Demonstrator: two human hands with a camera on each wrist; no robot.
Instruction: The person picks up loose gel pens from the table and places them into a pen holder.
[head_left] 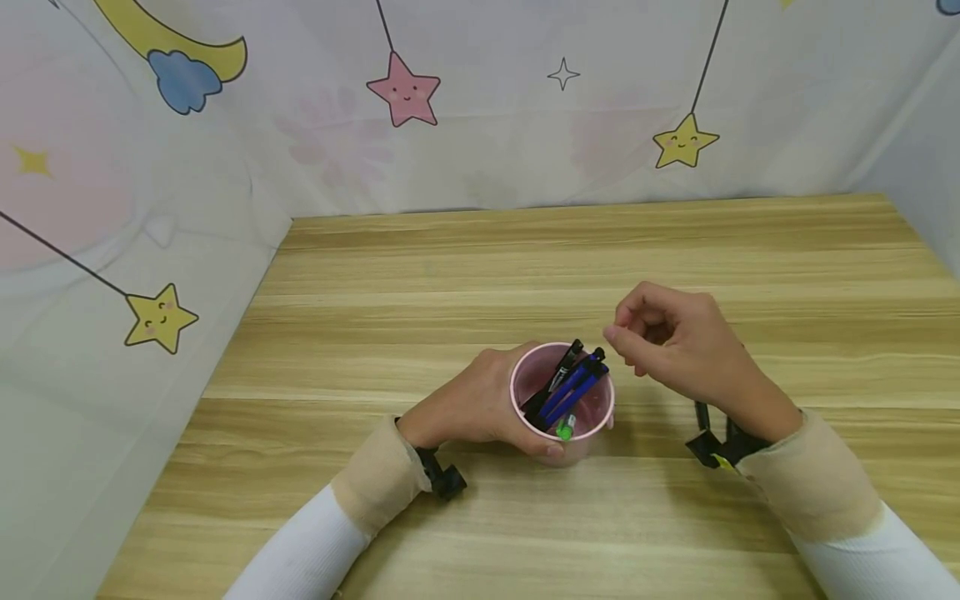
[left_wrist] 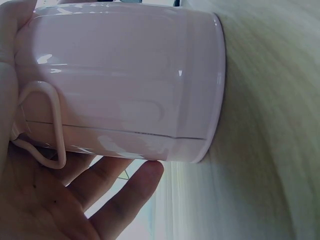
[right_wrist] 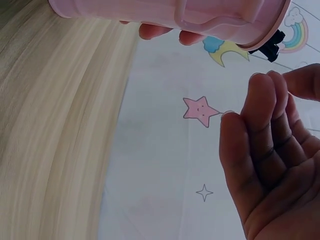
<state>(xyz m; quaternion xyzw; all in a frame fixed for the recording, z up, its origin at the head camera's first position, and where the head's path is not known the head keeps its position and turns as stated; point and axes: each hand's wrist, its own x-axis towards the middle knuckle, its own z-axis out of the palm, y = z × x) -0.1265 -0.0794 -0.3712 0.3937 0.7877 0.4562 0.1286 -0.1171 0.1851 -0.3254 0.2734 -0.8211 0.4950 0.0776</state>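
Observation:
A pink cup stands on the wooden table, and my left hand grips it from the left side. In the left wrist view a thin pink loop handle shows on the cup's wall beside the palm. Inside lean black pens, blue pens and a green-tipped item; their lower ends are hard to make out. My right hand hovers just right of the rim with fingers loosely bent. Nothing shows between its fingers, and it is apart from the pens.
The wooden table runs back to a pale curtain printed with stars, which also hangs along the left side. Dark wrist-worn devices sit on the left wrist and the right wrist.

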